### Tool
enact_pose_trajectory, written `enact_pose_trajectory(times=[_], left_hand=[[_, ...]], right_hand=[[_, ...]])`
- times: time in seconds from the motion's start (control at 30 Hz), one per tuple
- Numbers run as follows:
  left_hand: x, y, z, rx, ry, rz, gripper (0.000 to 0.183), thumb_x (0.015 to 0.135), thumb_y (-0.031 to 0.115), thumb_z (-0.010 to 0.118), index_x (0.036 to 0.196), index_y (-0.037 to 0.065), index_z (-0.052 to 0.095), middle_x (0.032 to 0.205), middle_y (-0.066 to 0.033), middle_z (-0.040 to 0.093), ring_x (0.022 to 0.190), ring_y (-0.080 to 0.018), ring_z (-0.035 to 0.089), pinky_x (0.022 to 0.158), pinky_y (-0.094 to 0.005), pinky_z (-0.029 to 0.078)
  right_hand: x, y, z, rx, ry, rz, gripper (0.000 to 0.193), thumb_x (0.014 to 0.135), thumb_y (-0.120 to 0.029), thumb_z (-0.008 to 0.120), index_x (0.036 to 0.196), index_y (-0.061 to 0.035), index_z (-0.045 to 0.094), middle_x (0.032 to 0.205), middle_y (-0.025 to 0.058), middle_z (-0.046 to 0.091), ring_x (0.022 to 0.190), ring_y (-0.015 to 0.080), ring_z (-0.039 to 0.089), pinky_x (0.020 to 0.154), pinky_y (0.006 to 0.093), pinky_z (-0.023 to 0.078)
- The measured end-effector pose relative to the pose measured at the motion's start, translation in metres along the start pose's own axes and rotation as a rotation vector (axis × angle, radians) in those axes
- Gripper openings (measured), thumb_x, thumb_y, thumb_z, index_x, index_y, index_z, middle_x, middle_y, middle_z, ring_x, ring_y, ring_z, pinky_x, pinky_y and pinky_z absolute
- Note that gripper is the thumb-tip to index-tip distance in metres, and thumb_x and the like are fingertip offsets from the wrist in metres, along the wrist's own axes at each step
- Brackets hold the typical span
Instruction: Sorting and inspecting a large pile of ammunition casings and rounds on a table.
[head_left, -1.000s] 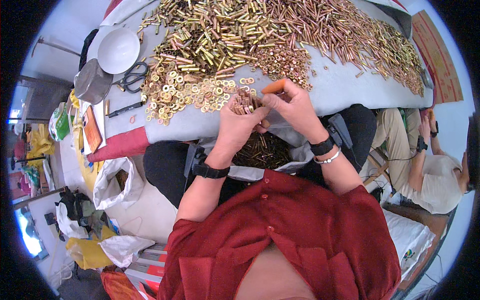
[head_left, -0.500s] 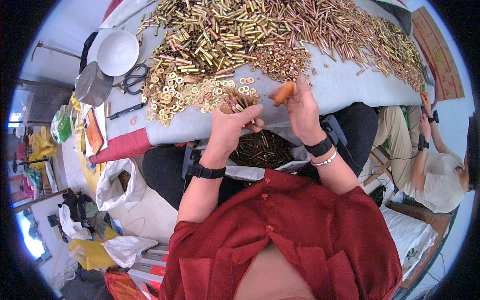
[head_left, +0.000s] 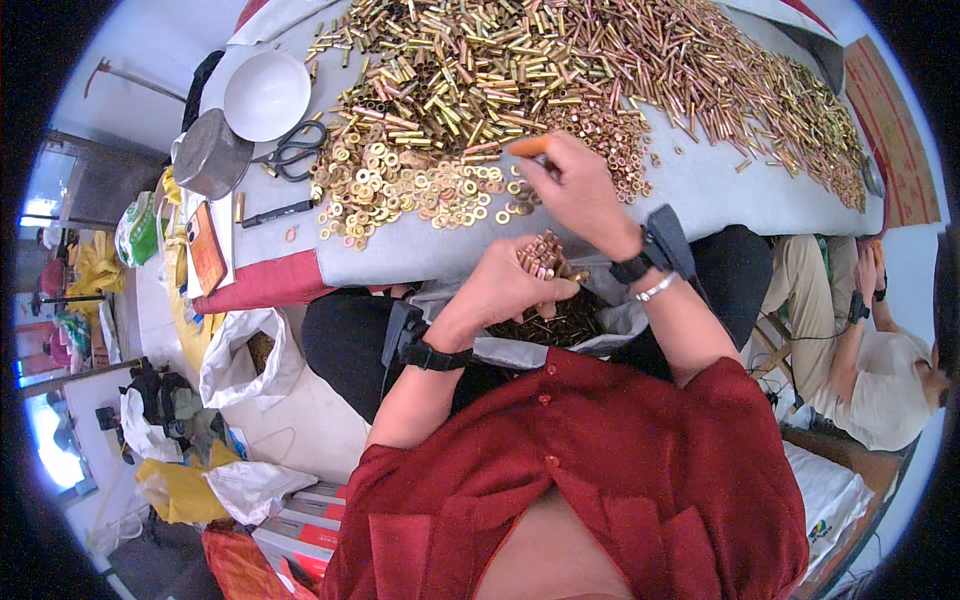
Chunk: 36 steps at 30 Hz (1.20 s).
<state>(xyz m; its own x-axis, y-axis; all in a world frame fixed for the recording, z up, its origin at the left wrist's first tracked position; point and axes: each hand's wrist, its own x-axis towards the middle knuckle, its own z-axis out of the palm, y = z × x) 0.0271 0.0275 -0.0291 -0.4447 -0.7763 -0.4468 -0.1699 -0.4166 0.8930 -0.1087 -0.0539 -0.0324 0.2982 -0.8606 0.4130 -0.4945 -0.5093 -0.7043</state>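
My left hand (head_left: 505, 285) is closed around a bundle of small copper-coloured metal tubes (head_left: 541, 254), held upright just below the table edge, over a bag on my lap holding more such pieces (head_left: 560, 325). Reaching onto the grey table (head_left: 700, 185), my right hand (head_left: 578, 190) has an orange-tipped finger (head_left: 528, 146) touching the brass washers (head_left: 420, 195) and short tubes. A great heap of brass and copper tubes (head_left: 600, 60) covers the table behind.
At the table's left end lie a white bowl (head_left: 266, 94), a metal pot (head_left: 212, 153), scissors (head_left: 295, 150), a black pen (head_left: 275, 213). Bags (head_left: 240, 355) and clutter fill the floor at left. Another person (head_left: 880, 370) sits at right.
My right hand has moved from my left hand up onto the table among the washers. My left hand has dropped slightly with the bundle still in it.
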Motion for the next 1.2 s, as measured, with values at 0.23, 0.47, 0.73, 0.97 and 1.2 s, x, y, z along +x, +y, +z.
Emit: enact_pose_trajectory(times=[0.23,0.47,0.73,0.97,1.2], left_hand=[[-0.006,0.013,-0.016,-0.234,-0.097,-0.142,0.02,0.076,0.018,0.071,0.087,0.007,0.058,0.07,-0.0033,0.064,0.051,-0.0095,0.06,0.034,-0.0184,0.035],[-0.001,0.003,-0.023,-0.625,0.113,0.076,0.029,0.079,0.011,0.065,0.104,0.005,0.053,0.077,-0.0094,0.065,0.055,-0.013,0.062,0.034,-0.0194,0.036],[0.009,-0.003,-0.027,-0.791,0.198,0.096,0.019,0.083,0.018,0.066,0.096,0.006,0.058,0.077,-0.0074,0.064,0.059,-0.0161,0.064,0.035,-0.0203,0.036],[0.013,-0.003,-0.025,-0.9,0.185,0.045,0.017,0.085,0.019,0.065,0.095,0.007,0.059,0.078,-0.0068,0.064,0.058,-0.0154,0.063,0.036,-0.0205,0.035],[0.016,0.0,-0.017,-0.879,0.205,0.015,0.013,0.086,0.017,0.063,0.092,0.006,0.059,0.076,-0.0039,0.061,0.06,-0.0141,0.061,0.038,-0.02,0.035]], right_hand=[[0.021,0.028,0.038,-0.332,-0.065,-0.333,0.016,0.074,-0.009,0.064,0.089,-0.004,0.059,0.084,0.0102,0.052,0.082,0.029,0.053,0.072,0.0373,0.046],[0.016,0.039,0.04,-0.532,-0.038,-0.399,0.01,0.076,-0.012,0.054,0.085,-0.0072,0.057,0.082,0.0084,0.053,0.085,0.0257,0.054,0.07,0.0362,0.048],[0.002,0.021,0.018,-0.362,0.058,-0.311,0.023,0.079,-0.008,0.057,0.101,-0.003,0.059,0.085,0.012,0.054,0.08,0.0296,0.055,0.07,0.0372,0.048],[-0.043,0.013,-0.043,-0.389,-0.104,-0.092,0.025,0.078,0.003,0.053,0.102,0.0016,0.057,0.093,0.017,0.05,0.083,0.0337,0.053,0.07,0.0386,0.046],[-0.055,0.01,-0.029,-0.311,-0.091,-0.117,0.027,0.076,0.003,0.058,0.102,0.0001,0.057,0.093,0.0161,0.051,0.084,0.034,0.053,0.071,0.0401,0.046]])
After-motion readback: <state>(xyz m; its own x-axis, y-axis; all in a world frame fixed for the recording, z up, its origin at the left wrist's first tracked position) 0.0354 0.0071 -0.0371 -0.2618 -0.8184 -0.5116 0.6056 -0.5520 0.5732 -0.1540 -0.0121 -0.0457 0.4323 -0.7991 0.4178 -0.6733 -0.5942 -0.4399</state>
